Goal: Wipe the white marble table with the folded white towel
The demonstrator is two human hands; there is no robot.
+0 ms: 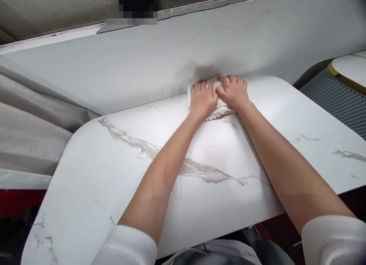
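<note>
A white cloth [222,110] with a ruffled near edge lies on the white marble-patterned table [137,204], close to its far edge by the wall. My left hand [203,99] lies flat on the left part of the cloth, its fingers spread and pointing away from me. On the right part rests my right hand [235,93], palm down with its fingers apart. The two thumbs almost meet over the cloth. Both arms are stretched forward across the tabletop. The middle of the cloth is partly hidden beneath the hands.
A pale wall panel [137,63] rises directly behind the table. Light grey curtain fabric [28,131] hangs at the left. To the right stands a ribbed grey piece [328,93] with a yellow-edged white top [353,69]. The table has rounded corners.
</note>
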